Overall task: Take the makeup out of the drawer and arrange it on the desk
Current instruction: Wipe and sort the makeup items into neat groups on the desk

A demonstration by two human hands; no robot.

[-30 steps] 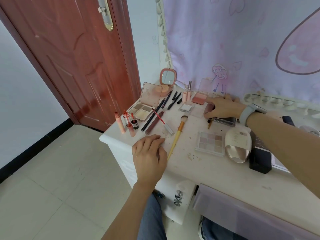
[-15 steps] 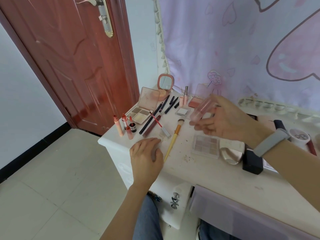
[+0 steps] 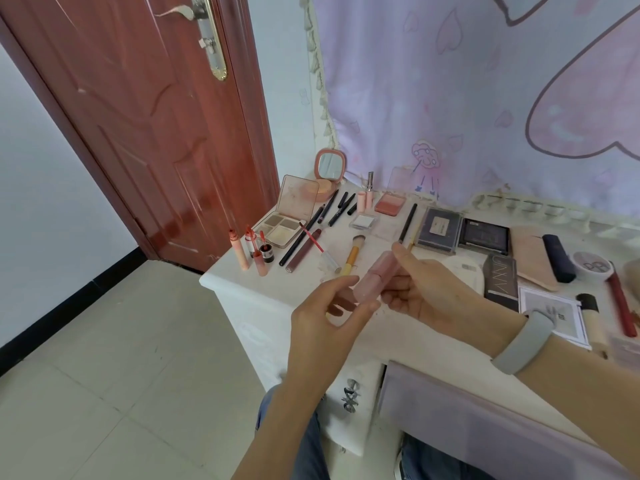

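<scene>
Hands meet above the bench's (image 3: 277, 308) front edge: the right hand (image 3: 427, 299) holds a pink tube (image 3: 375, 277) with fingers curled around it, and the left hand (image 3: 323, 322) pinches its lower end. Behind, an open eyeshadow palette (image 3: 284, 225) lies near the bench's left edge.

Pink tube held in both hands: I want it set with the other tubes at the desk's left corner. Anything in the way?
Nothing visible blocks the pink translucent tube; the upright lip tubes crowd that corner of the white desk.

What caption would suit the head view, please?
Both hands, left hand and right hand, hold a pink tube above the makeup-covered desk.
</scene>
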